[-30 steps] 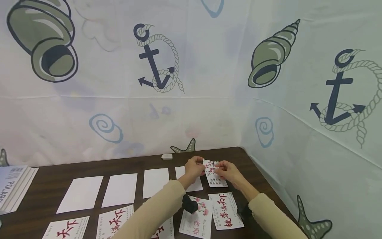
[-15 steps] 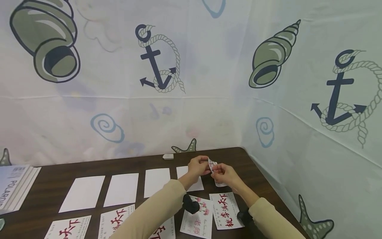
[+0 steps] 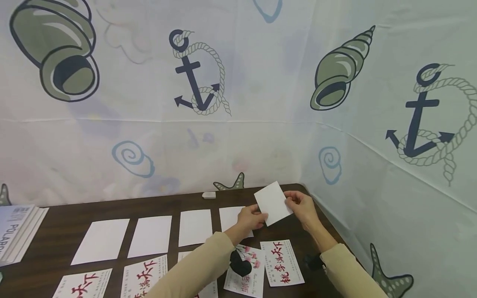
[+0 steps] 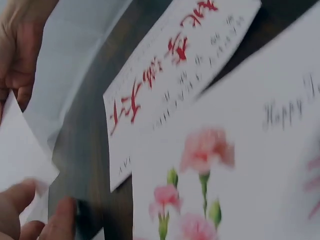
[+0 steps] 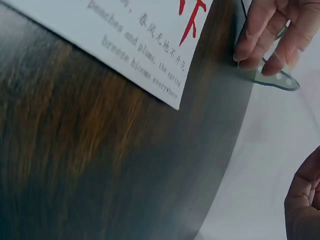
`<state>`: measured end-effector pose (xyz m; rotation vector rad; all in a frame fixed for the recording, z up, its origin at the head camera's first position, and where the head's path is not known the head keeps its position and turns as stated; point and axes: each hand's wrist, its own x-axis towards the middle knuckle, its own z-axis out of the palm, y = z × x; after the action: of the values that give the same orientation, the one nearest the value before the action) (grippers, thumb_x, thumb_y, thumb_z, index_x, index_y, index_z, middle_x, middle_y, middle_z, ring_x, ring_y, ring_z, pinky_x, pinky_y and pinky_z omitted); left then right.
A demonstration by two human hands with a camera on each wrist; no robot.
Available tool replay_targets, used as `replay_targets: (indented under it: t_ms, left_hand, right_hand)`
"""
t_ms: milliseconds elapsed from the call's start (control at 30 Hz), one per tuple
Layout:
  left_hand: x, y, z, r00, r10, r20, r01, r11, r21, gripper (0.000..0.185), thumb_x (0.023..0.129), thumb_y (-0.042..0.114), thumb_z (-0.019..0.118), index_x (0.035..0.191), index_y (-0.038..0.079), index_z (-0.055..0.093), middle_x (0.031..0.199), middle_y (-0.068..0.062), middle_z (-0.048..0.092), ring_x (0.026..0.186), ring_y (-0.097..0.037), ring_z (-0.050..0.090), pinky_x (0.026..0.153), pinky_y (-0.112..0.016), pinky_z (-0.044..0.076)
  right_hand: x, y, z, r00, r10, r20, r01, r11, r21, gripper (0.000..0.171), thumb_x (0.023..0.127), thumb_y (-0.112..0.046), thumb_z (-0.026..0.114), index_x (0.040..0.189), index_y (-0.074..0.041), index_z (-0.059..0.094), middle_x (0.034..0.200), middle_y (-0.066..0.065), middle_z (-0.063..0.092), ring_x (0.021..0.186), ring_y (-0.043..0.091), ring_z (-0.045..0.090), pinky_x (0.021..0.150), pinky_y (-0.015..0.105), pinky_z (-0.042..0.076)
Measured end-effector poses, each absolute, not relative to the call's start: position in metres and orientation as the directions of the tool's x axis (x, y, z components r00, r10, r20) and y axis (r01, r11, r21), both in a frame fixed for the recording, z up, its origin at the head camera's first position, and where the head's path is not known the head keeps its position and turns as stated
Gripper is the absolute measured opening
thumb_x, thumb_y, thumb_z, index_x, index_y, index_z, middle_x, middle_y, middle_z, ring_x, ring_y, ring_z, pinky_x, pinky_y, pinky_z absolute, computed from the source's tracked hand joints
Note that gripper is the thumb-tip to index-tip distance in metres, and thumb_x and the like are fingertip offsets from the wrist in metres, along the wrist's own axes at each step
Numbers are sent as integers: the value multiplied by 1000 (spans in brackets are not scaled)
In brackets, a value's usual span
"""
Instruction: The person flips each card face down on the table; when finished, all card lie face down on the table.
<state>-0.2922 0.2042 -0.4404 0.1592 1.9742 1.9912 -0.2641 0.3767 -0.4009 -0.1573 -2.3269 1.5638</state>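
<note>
In the head view the small rectangular paper card (image 3: 273, 203), printed side up a second ago, now shows its blank white back above the dark wooden tabletop (image 3: 63, 231), so the flip is nearly complete, left hand (image 3: 251, 218) and right hand (image 3: 303, 205) pinching opposite edges; the left wrist view shows fingers (image 4: 30, 220) on its white corner; the right wrist view shows the tabletop's edge.

Dark wood table (image 3: 67, 225), backed by a nautical-print curtain (image 3: 261, 103): anchors, shells, spirals, starfish. Far row: four blank white cards (image 3: 150, 236) lying flat, side by side. Near row: printed cards, red calligraphy (image 3: 282, 262), one with pink flowers (image 3: 249, 265). Small pale block, possibly an eraser (image 3: 208, 195), near the back edge. Stack of white boxes (image 3: 16, 231) at far left, lettering cut off.
</note>
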Motion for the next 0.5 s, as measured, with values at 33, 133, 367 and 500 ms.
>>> replay_targets:
  t_ms: [33, 133, 367, 500]
  left_hand:
    - [-292, 205, -441, -950, 279, -142, -142, 21, 990, 49, 82, 1, 68, 128, -6, 52, 104, -20, 67, 82, -21, 68, 69, -29, 57]
    - [-291, 208, -442, -978, 184, -93, -87, 40, 995, 47, 79, 0, 71, 124, -5, 57, 96, -17, 69, 74, -14, 66, 66, -26, 57]
    - [-286, 208, -441, -996, 90, -24, -4, 219, 976, 43, 76, 2, 74, 117, -1, 63, 82, -7, 65, 62, -9, 62, 58, -21, 54]
    - [-283, 206, -442, -995, 90, 50, 81, 381, 921, 41, 74, 5, 76, 113, 0, 66, 77, -4, 64, 64, -10, 57, 58, -23, 49]
  right_hand:
    - [-265, 377, -401, -933, 289, 214, -88, 393, -915, 23, 83, 4, 61, 106, 11, 63, 82, 7, 61, 70, 6, 49, 57, 14, 43]
    - [-266, 379, -405, -926, 325, 190, -55, 384, -922, 24, 84, 2, 62, 107, 10, 63, 83, 7, 60, 71, 7, 50, 56, 14, 43]
    - [-267, 383, -422, -932, 344, 112, 35, 394, -918, 25, 82, 3, 64, 106, 8, 62, 81, 7, 59, 71, 10, 49, 56, 15, 43]
    - [-266, 383, -429, -945, 318, 82, 77, 456, -887, 24, 80, 4, 67, 103, 7, 61, 75, 6, 55, 66, 12, 48, 53, 18, 42]
